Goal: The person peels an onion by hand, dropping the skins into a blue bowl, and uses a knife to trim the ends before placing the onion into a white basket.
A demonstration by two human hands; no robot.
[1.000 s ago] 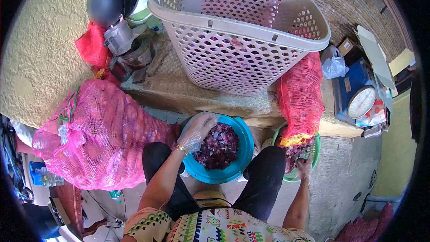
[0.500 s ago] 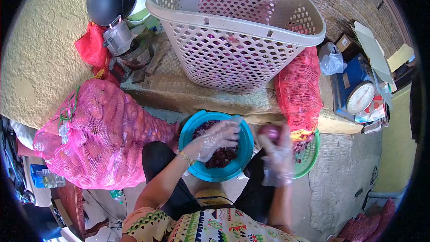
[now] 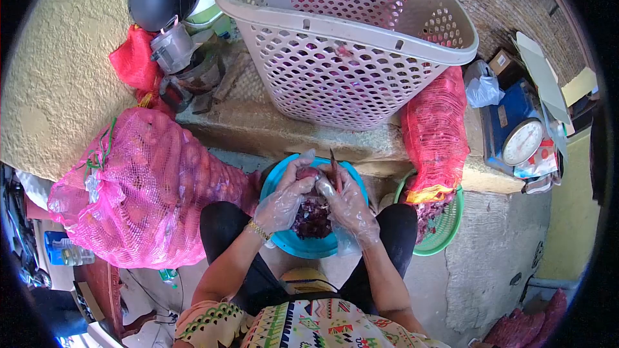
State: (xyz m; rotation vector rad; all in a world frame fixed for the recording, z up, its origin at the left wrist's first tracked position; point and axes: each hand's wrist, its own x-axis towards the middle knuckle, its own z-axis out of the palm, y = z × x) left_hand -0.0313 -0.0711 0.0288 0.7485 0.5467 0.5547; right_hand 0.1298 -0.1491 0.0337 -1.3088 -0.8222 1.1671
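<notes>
Both of my hands wear clear plastic gloves and meet above a blue basin [image 3: 277, 177]. My left hand [image 3: 285, 203] is closed round a red onion [image 3: 309, 173], partly hidden by the fingers. Against the onion, my right hand [image 3: 348, 203] grips a small knife [image 3: 334, 171], its thin dark tip pointing up and away from me. Dark purple onion skins [image 3: 312, 219] lie in the basin beneath the hands.
A large pink mesh sack [image 3: 155, 187] of onions stands at left. Beyond the basin, a perforated plastic basket [image 3: 348, 45] rests on a ledge. A red mesh sack [image 3: 435, 135] leans into a green colander [image 3: 451, 222] at right, below a weighing scale [image 3: 521, 142].
My right hand has come left from beside the colander to the basin and now holds a knife. The onion it carried is now in my left hand, which was open before.
</notes>
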